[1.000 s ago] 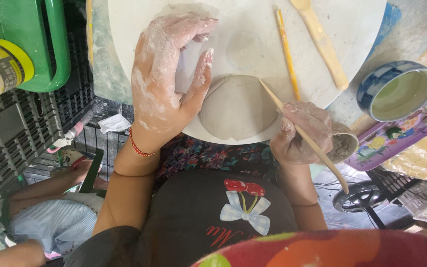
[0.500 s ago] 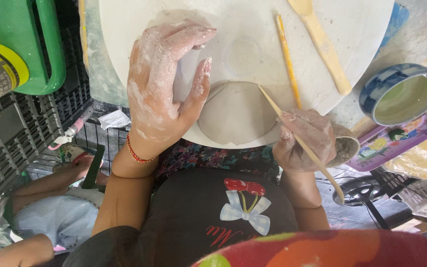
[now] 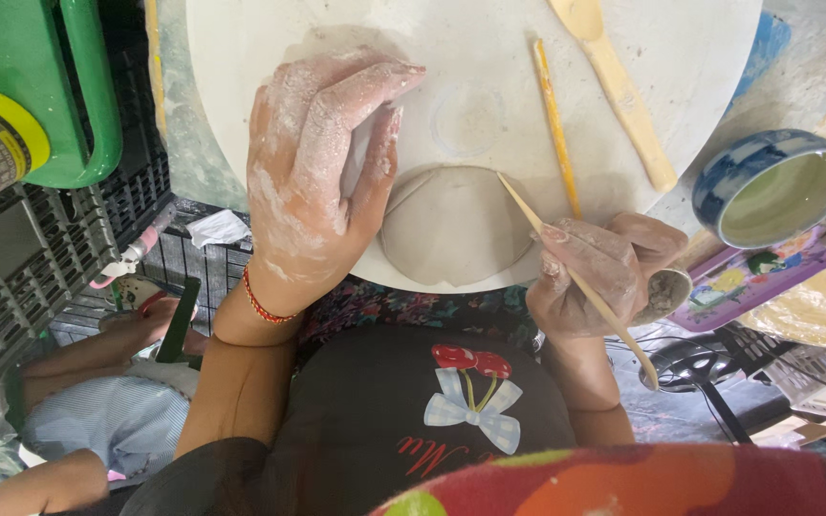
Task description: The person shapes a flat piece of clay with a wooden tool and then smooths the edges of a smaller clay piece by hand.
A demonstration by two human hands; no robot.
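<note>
Flat clay slab (image 3: 451,227) lies at the near edge of the round white board (image 3: 681,57), just in front of the person's torso. Its outline is already rounded on the near side; a seam or cut line runs across the upper left part. Surface looks smooth, no relief or pattern visible yet, so shaping appears early to mid stage by my reading.

Left hand (image 3: 313,172), coated in dried slip, rests on the board beside the slab, fingers together and curled over something pale; what it covers is hidden. Right hand (image 3: 604,268) is closed around a thin wooden stick (image 3: 576,277), tip touching the slab's right edge. It also seems to cradle a small cup (image 3: 666,291), partly hidden.

Unused on the board: a yellow pencil-like tool (image 3: 554,119) and a wooden spatula (image 3: 614,81). A blue-patterned bowl (image 3: 771,186) of cloudy liquid sits to the right.

Board's far edge is cut off.
</note>
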